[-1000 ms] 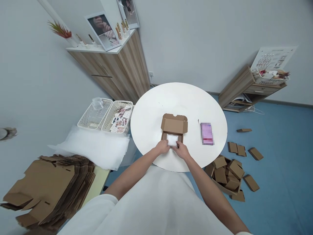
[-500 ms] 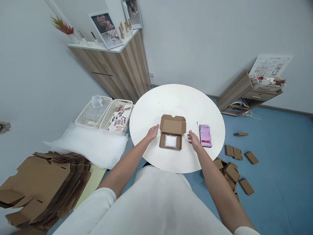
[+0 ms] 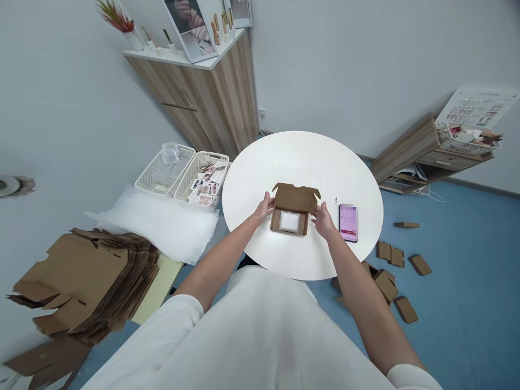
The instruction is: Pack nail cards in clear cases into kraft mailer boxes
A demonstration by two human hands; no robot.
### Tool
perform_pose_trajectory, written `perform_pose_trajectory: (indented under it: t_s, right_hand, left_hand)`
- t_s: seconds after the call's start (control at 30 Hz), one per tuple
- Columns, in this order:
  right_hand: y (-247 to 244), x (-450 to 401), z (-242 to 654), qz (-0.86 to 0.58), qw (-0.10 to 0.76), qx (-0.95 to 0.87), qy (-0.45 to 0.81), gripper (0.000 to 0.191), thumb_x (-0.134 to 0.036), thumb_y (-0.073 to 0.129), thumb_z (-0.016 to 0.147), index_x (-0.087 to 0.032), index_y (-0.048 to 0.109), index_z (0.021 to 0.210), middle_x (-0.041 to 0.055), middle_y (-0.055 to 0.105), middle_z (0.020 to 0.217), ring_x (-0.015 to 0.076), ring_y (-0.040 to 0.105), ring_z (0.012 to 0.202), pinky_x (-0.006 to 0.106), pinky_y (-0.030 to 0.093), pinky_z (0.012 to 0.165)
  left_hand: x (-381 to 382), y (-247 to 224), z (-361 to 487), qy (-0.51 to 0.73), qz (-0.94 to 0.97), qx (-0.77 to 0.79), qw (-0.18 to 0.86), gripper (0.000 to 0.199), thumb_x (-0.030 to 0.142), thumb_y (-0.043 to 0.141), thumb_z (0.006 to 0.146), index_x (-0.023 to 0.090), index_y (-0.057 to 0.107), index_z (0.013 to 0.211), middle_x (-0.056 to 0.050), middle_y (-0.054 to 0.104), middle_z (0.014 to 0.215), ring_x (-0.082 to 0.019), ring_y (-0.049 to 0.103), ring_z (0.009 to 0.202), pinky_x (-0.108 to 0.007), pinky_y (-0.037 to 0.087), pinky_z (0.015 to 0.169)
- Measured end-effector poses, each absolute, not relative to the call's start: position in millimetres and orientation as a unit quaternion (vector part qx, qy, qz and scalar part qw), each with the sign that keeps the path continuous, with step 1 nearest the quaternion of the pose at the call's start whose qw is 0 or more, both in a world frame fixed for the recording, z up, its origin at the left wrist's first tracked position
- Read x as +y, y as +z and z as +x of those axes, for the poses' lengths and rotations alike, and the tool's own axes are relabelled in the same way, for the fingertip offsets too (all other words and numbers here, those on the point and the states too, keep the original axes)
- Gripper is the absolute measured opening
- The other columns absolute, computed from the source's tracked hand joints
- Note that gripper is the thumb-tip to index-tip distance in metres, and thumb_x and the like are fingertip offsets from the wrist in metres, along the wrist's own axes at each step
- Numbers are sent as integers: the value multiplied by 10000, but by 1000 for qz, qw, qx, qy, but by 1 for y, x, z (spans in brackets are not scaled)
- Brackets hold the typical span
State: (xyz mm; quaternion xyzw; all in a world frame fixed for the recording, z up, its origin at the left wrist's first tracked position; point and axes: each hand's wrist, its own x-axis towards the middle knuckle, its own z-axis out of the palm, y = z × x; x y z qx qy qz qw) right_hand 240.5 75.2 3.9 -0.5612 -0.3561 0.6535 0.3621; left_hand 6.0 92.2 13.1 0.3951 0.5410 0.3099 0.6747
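A small brown cardboard box point(image 3: 275, 223) sits on the round white table point(image 3: 300, 257), its lid point(image 3: 296, 197) raised and tilted back. Inside lies a white padded packet point(image 3: 289, 221). My left hand point(image 3: 265, 208) is at the box's left side, thumb up and fingers curled against the lid's side flap. On the opposite side, my right hand point(image 3: 323, 220) has its fingers at the right flap of the lid. Both hands appear to hold the lid between them, though some fingertips are hidden. A phone point(image 3: 348, 223) with a lit pink screen lies right of my right hand.
Left of the table stand two white baskets, one with printed cards point(image 3: 205, 187), one with clear plastic point(image 3: 168, 168). White wrapping sheets point(image 3: 162, 222) and a stack of flat cardboard blanks point(image 3: 81, 276) lie nearer. Several folded boxes point(image 3: 385, 285) are on the floor at right.
My hands have closed in from both sides onto the box lid. The lid has tipped up from lying further back. The whole view has shifted slightly.
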Motion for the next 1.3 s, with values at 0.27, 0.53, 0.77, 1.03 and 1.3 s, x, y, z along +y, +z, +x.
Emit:
perform_pose_trajectory:
  t_s: [0.27,0.53,0.77,1.03,1.3]
  right_hand:
    - [-9,45,244,-561,335,-361,665,681,-726,154,722,-339,510,1156,-21,468,1252,223,438,1092,362,361,891]
    - [-5,29,248,-576,298,-404,645,617,-670,252,761,-294,499,1184,41,505,1210,218,496,1056,346,393,867]
    - [-18,5,246,-671,243,-430,553,563,-528,503,707,-242,472,1191,77,494,1218,217,494,1057,344,400,850]
    - [-46,-8,233,-737,190,-484,432,620,-374,540,666,-180,397,1237,111,495,1181,218,515,1004,327,409,829]
    - [-40,-27,234,-695,245,-536,411,527,-307,519,667,-217,433,1179,69,494,1197,218,455,1106,352,359,914]
  left_hand:
    - [69,1,-11,278,397,546,683,776,681,48,770,199,499,1179,-70,455,1283,-239,401,1172,-358,359,919]
    - [54,4,-19,202,467,550,662,671,645,151,798,220,474,1205,-62,509,1230,-209,499,1066,-310,402,845]
    - [36,-16,-17,167,535,623,546,574,508,464,754,155,450,1207,-121,492,1233,-218,504,1060,-269,398,823]
    - [25,-34,-7,89,557,702,434,636,340,561,697,123,348,1256,-156,469,1238,-247,486,1088,-297,394,830]
    - [-4,-30,-10,178,621,639,417,516,253,520,714,163,423,1213,-98,459,1258,-223,420,1155,-325,314,966]
